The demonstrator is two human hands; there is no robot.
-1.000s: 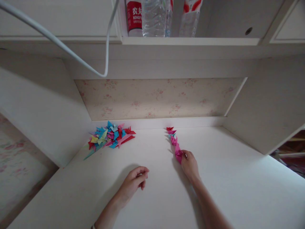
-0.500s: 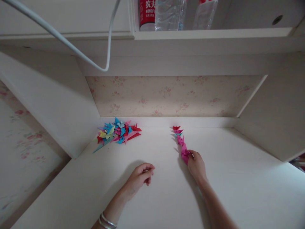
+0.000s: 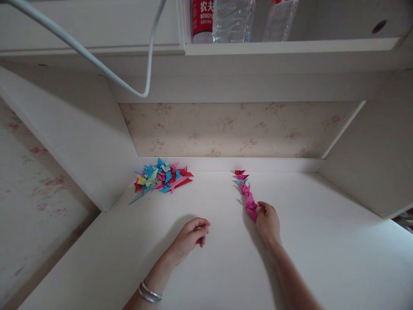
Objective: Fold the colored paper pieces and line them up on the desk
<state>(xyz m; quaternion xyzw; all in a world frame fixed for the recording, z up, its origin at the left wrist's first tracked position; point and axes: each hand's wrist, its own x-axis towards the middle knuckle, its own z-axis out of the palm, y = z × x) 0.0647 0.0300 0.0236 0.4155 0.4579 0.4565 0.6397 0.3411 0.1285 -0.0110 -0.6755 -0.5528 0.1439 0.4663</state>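
Observation:
A row of folded paper cranes, mostly pink with a red one and a pale teal one towards the back, runs down the white desktop. At the near end of the row lies a bright pink paper crane. My right hand is right beside it, index finger and thumb slightly apart at its right side; whether they still touch the paper is hard to see. My left hand hovers over the desktop to the left, fingers loosely curled with nothing visible in them. Farther left is a heap of many-coloured paper cranes.
The white desktop is bounded by a back panel with floral wallpaper and side panels. Overhead, a shelf holds clear plastic bottles and a red-labelled container. A white cable hangs at upper left.
The fingers of my right hand have loosened from the pink crane, which stays in the row. My left hand has hardly moved. The view has shifted slightly.

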